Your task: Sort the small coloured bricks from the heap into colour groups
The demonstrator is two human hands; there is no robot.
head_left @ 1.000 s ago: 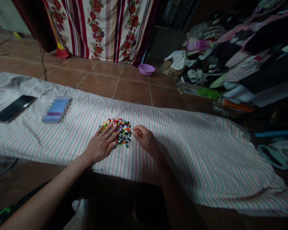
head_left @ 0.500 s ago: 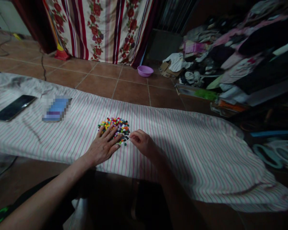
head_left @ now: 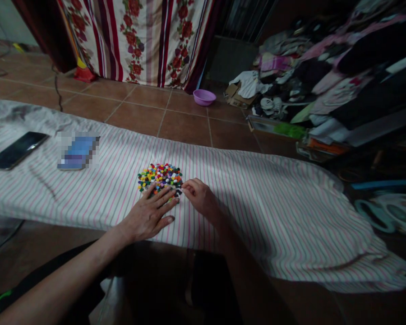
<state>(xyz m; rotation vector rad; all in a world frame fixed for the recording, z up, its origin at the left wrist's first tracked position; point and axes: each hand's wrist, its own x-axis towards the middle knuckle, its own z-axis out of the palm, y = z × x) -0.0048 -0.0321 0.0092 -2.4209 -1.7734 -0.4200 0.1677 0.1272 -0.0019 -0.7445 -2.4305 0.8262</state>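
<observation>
A pile of small, many-coloured pieces [head_left: 160, 174] lies on a striped cloth [head_left: 257, 198]. They are too small for me to tell their exact kind. My left hand [head_left: 149, 214] rests flat with spread fingers, its fingertips over the near edge of the pile and covering some pieces. At the pile's right edge, my right hand [head_left: 199, 194] has its fingers curled in, thumb and forefinger pinched together. Whatever may be between those fingertips is too small to make out.
A dark phone [head_left: 16, 150] and a second phone with a blurred, lit screen [head_left: 78, 152] lie on the cloth at left. Beyond stand a purple basin [head_left: 204, 97] on the tiled floor, a floral curtain [head_left: 135, 40] and heaped clothes [head_left: 311, 72] at right.
My left hand has slid back toward me, uncovering more of the pile. My right hand has shifted slightly at the pile's edge, its fingertips now pinched. The view has tilted a little.
</observation>
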